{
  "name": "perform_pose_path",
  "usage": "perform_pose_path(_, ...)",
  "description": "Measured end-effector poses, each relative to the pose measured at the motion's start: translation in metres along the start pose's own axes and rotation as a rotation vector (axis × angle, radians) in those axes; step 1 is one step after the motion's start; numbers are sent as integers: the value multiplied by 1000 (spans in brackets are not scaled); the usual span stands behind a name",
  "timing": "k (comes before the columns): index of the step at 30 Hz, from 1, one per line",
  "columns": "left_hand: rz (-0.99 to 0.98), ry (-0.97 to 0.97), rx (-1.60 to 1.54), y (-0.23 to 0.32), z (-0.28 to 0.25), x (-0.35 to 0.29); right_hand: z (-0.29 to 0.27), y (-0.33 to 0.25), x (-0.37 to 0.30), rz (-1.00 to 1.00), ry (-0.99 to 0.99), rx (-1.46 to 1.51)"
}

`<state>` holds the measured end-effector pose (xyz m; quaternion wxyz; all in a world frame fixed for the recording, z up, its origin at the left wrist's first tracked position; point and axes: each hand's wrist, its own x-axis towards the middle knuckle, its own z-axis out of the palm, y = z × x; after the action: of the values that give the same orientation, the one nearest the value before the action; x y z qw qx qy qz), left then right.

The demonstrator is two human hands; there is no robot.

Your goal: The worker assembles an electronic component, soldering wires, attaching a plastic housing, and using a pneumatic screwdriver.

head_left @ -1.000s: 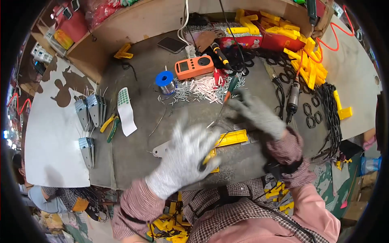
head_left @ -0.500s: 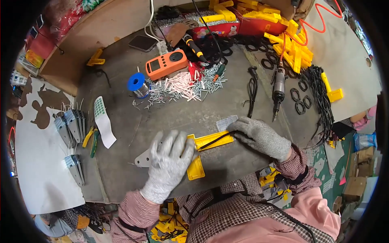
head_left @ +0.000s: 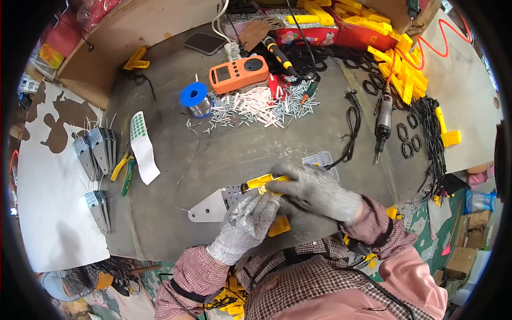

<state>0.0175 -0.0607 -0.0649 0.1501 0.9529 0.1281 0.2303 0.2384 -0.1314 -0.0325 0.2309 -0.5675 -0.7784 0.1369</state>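
Note:
Both of my hands wear grey gloves and meet at a yellow T-shaped plastic housing [head_left: 258,183] near the table's front edge. My left hand [head_left: 246,224] is closed around the housing from the near side. Its lower yellow arm [head_left: 279,226] shows below my fingers. My right hand [head_left: 314,189], slightly blurred, closes over the housing's right part and hides much of it. A black cable [head_left: 349,133] with a plug runs from beyond my right hand in under it. Beside my left hand lies a flat grey metal blade [head_left: 209,207] with holes; its perforated end reaches the housing.
An orange power strip [head_left: 238,73], a solder spool [head_left: 196,100] and piled screws [head_left: 261,104] lie farther back. Pliers [head_left: 126,173] and a paper strip [head_left: 143,149] are at left. To the right are an electric screwdriver [head_left: 383,125], black rings [head_left: 407,133] and bundled cables [head_left: 430,136].
My left hand has gone from spread fingers beside the housing to gripping it. My right hand has moved left from the cable at the housing's end onto the housing. The whole view has shifted.

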Motion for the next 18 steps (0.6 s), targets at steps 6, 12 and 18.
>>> perform_pose_path(6,-13,-148,190,15,-16,9,-26,13,22,-123,-123,141)
perform_pose_path(12,-21,-356,330,39,-7,0,-161,213,111,333,567,-485)
perform_pose_path(18,-299,-229,123,53,18,-34,-180,256,244,400,-89,-755)
